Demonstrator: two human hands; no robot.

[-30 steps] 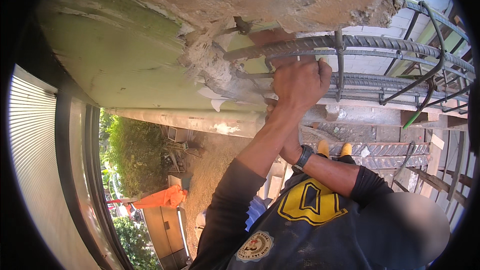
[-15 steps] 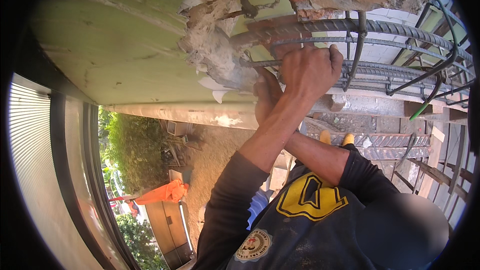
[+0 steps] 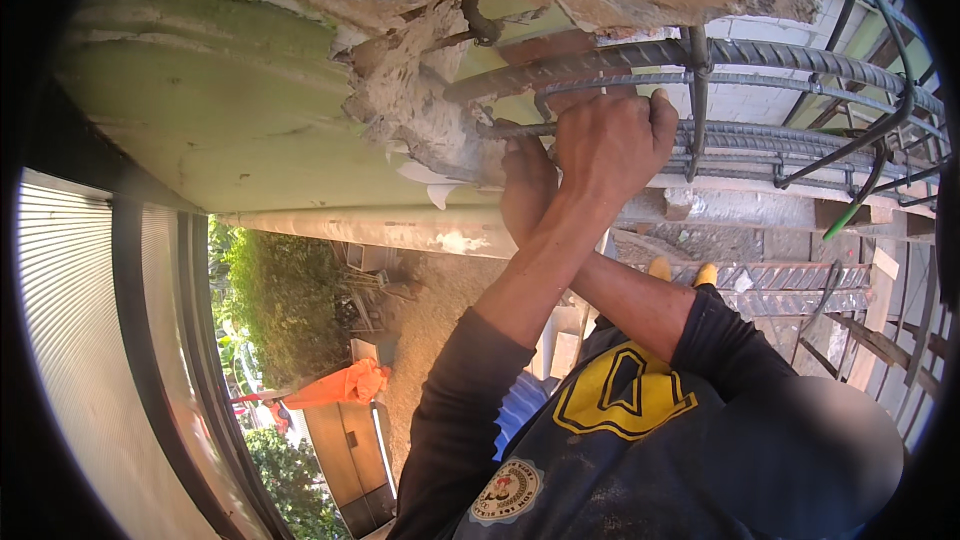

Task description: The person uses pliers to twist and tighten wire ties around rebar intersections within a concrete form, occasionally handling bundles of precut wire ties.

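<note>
My forearms cross below a cage of ribbed steel bars. My left hand is a closed fist around a thin steel rebar whose end runs left toward broken concrete. My right hand, partly behind the left wrist, has its fingers curled up against the underside of that bar. What it grips there, if anything, is hidden. Just above the fist passes a thicker rebar. A bent steel stirrup loops round the bars to the right of the fist.
A rough, chipped concrete edge borders the green wall. Beneath the cage lies a timber beam. Yellow boots stand near a ribbed plank. An orange cloth and a brown cabinet are far below left.
The view has shifted slightly, moving the concrete and bars a little left. My right hand's fingers have risen closer to the bar. My left fist keeps its grip.
</note>
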